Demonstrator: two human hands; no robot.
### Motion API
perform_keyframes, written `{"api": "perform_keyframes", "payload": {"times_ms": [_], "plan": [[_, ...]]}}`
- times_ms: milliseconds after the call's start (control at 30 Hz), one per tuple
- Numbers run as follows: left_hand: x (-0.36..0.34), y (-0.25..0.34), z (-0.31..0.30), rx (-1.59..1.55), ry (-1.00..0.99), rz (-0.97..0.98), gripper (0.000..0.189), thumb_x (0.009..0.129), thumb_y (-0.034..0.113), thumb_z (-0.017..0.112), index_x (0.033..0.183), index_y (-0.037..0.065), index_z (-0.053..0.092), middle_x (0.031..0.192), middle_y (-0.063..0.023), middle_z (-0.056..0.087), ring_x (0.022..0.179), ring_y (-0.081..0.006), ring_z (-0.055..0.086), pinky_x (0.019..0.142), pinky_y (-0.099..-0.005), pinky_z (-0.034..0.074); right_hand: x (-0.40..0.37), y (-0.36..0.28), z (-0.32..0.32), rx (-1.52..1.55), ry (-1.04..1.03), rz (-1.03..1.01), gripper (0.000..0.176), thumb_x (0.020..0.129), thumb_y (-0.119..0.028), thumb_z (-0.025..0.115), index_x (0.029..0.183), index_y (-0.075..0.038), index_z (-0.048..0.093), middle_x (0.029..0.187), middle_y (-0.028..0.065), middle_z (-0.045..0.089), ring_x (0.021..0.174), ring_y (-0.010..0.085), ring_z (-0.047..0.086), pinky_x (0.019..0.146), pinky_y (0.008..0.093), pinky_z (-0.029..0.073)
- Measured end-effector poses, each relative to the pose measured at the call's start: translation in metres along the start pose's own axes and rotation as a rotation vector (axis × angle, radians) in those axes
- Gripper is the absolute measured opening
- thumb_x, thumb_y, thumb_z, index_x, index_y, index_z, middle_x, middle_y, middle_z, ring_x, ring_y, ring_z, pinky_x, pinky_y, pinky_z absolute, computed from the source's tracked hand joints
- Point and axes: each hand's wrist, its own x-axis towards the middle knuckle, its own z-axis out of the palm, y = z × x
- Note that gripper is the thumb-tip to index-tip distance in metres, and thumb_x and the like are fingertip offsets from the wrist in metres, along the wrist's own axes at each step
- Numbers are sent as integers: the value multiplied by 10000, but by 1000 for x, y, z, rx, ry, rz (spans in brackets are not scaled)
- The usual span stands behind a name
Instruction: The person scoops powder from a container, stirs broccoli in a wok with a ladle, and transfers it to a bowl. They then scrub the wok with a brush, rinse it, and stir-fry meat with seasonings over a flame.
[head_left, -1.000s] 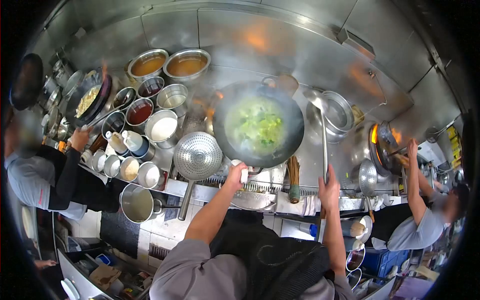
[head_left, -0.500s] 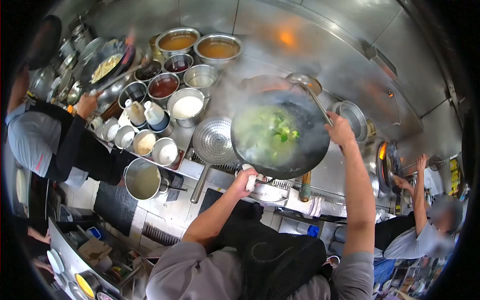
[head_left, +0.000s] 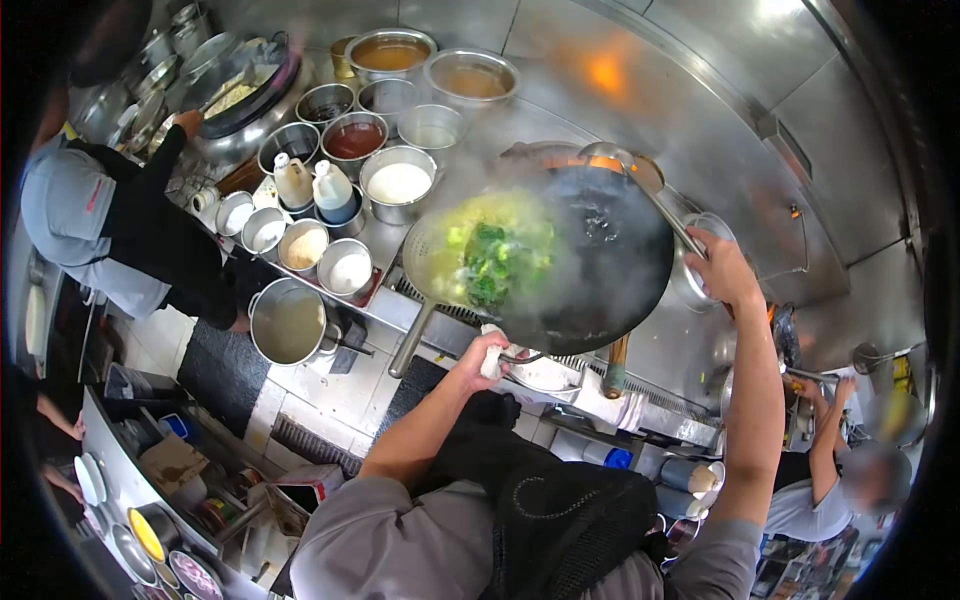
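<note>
One wok (head_left: 625,265) sits over the steel counter (head_left: 682,338). The left hand (head_left: 475,366) grips its near-side handle through one white cloth (head_left: 492,354); the right hand (head_left: 722,268) is closed round one ladle (head_left: 665,210). Steaming greens (head_left: 490,258) lie across the wok's left edge and one strainer (head_left: 422,275). Left of the wok stand two bottles (head_left: 333,186); behind it, steel wall panels (head_left: 700,60); nearer, pale floor tiles (head_left: 290,400).

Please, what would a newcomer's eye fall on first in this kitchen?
Probably the steaming green vegetables, where the left side of the black wok meets the perforated strainer. Next, the right hand holding a long ladle by the wok's far rim; then the orange glow on the steel wall behind.
</note>
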Motion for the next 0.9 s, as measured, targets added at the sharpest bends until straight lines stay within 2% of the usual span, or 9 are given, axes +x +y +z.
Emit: {"api": "perform_keyframes", "payload": {"times_ms": [100, 167, 200, 267, 400, 600, 667, 700, 900], "plan": [[0, 0, -4, -20, -14, 0, 194, 788, 139, 599, 963, 55, 599, 967, -171, 684, 792, -218, 663, 474, -252, 477, -2, -6, -5, -92, 32, -43, 456, 866, -134, 658, 1311, -75, 577, 894, 246, 689, 712, 369, 680, 742, 461, 524], [2, 0, -9, -76, 1, -33, 173, 783, 165, 607, 911, 49, 613, 960, -195, 693, 683, -196, 644, 440, -241, 465, -3, -8, -7, -96, 89, -117, 452, 859, -126, 661, 1301, -71, 584, 994, 268, 677, 907, 409, 666, 828, 467, 512], [2, 0, -12, -76, 2, -29, 173, 783, 165, 607, 911, 49, 613, 960, -195, 693, 683, -196, 644, 440, -241, 465, -3, -11, -9, -95, 90, -122, 452, 859, -126, 661, 1301, -71, 584, 994, 268, 677, 907, 409, 666, 828, 467, 512], [2, 0, -14, -120, -70, -64, 202, 782, 189, 605, 897, 24, 623, 971, -217, 691, 576, -176, 604, 398, -223, 441, -3, -20, -16, -89, 66, -142, 450, 845, -126, 673, 1285, -68, 595, 1085, 270, 656, 1058, 429, 611, 901, 473, 487], [-3, 5, -7, -94, -78, -78, 127, 750, 166, 613, 847, 86, 591, 889, -170, 676, 638, -194, 629, 391, -207, 452, 2, -41, -28, -120, 69, -191, 446, 834, -121, 682, 1269, -61, 604, 1092, 250, 662, 1059, 421, 615, 915, 479, 484], [2, 2, 2, -265, -210, -76, 370, 783, 213, 578, 963, -109, 584, 731, -138, 596, 472, -121, 475, 373, -185, 400, 22, -80, -53, -314, 120, -355, 445, 835, -106, 681, 1274, -133, 617, 1097, 221, 668, 1053, 406, 624, 905, 478, 502], [4, 4, 8, -294, -473, -129, 423, 785, 223, 566, 982, -152, 551, 682, -103, 522, 454, -106, 424, 365, -183, 381, 25, -101, -68, -409, 113, -357, 468, 826, -73, 695, 1283, -60, 593, 1112, 235, 652, 1059, 399, 620, 905, 455, 494], [4, 5, 13, -339, -507, -157, 425, 785, 203, 553, 991, -168, 534, 703, -110, 519, 440, -97, 395, 353, -185, 363, 31, -106, -77, -436, 94, -409, 474, 831, -72, 692, 1294, -73, 590, 1129, 231, 651, 1071, 381, 624, 918, 440, 496], [3, 7, 43, -453, -500, -174, 390, 792, 185, 532, 1043, -112, 558, 704, -96, 500, 408, -97, 368, 334, -196, 348, 26, -134, -134, -502, 173, -499, 490, 843, -60, 683, 1320, -75, 571, 1107, 226, 671, 1042, 364, 656, 866, 436, 511]]}}
